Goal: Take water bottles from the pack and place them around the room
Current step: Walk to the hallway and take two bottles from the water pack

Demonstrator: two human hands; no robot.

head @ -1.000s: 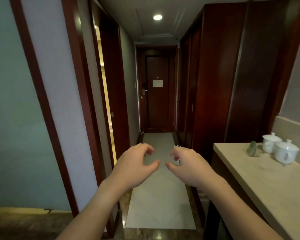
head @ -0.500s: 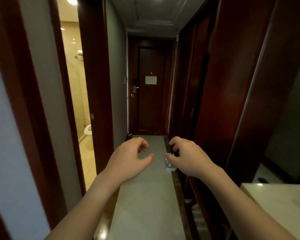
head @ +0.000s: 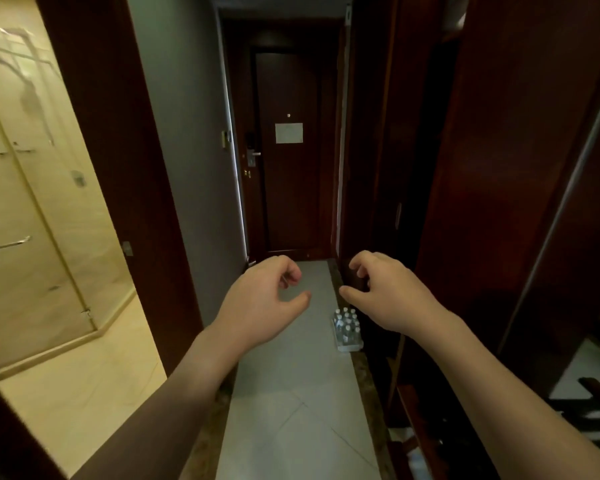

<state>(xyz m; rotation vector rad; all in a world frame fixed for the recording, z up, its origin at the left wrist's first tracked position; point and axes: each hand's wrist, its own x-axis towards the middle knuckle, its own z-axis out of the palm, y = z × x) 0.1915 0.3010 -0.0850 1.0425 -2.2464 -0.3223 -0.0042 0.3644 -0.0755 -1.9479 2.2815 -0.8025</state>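
Narrow hallway, dim. Pack of water bottles (head: 347,329) stood on the pale floor tiles (head: 291,393), right side, against the dark wardrobe (head: 499,168), some way short of the far entry door (head: 288,150). Left hand (head: 262,304) and right hand (head: 383,294) were raised ahead, both empty, fingers loosely curled, thumbs apart from them. Neither touched the pack. Bathroom doorway (head: 49,202) open at left. Risks, as judged: the poor light could spoil a grab at the small caps; a bottle tugged out through tight wrap could tip its neighbours.
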